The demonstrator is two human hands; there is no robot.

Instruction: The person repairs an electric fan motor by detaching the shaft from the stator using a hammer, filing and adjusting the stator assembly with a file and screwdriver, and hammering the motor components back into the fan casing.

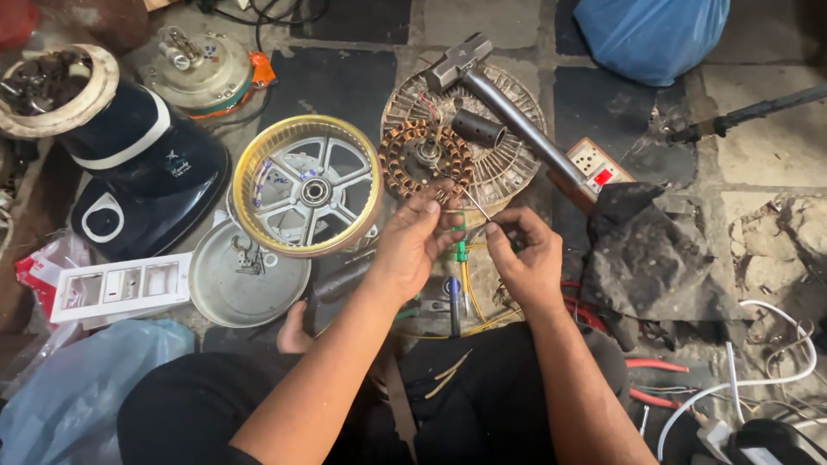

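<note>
My left hand (415,243) pinches thin wire leads coming off a copper-wound fan stator (424,158), which rests on a round slotted fan cover (508,164). My right hand (524,255) is pinched on a thin bare wire (472,201) that runs up toward the stator. Both hands hover close together just below the stator. A green-handled tool (461,250) and a blue-handled screwdriver (453,301) lie on the floor under my hands.
A hammer (508,112) lies across the fan cover beside a small black cylinder (476,127). To the left are a gold-rimmed rotor housing (307,186), a metal lid (248,275), a dark mixer base (142,172) and a white switch plate (121,287). A black cloth (646,250) lies right.
</note>
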